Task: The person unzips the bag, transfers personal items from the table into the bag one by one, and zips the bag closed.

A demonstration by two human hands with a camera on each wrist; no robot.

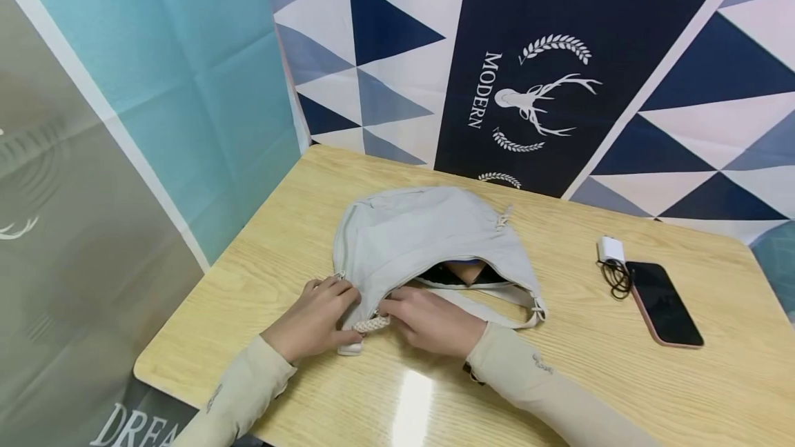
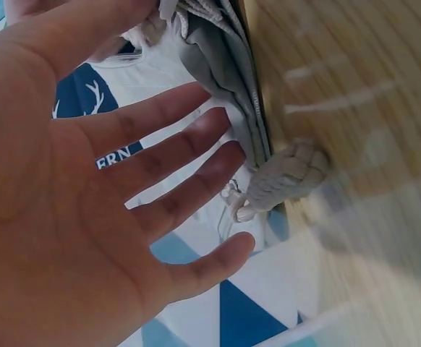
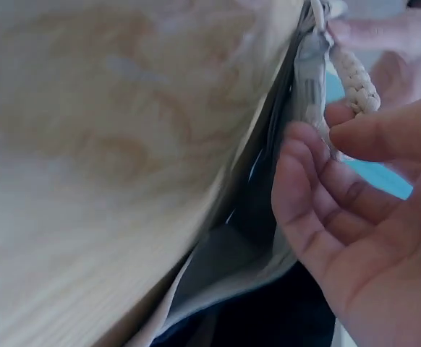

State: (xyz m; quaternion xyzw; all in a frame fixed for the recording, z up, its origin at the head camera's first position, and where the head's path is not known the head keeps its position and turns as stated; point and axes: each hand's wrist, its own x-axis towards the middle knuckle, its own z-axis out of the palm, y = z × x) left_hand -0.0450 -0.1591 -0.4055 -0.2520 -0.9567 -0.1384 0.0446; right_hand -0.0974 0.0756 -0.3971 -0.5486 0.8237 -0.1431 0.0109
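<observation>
A pale grey shoulder bag (image 1: 422, 226) lies on the table, its zipped mouth gaping toward me. Something brown (image 1: 467, 271) shows inside. My left hand (image 1: 319, 316) holds the bag's near left corner, thumb in front by a white tab (image 1: 350, 349) and fingers along the side. In the left wrist view those fingers look spread against the fabric. My right hand (image 1: 428, 319) pinches at the zipper at that same end, beside a braided cord pull (image 3: 357, 81). The slider itself is hidden by the fingertips. Another braided pull (image 2: 286, 173) hangs by the left fingers.
To the right lie a black-screened phone (image 1: 664, 305), a white charger plug (image 1: 611, 250) and a coiled black cable (image 1: 615, 278). The bag's strap (image 1: 478, 305) loops on the wooden table (image 1: 248, 281). Patterned cloths stand behind and at left.
</observation>
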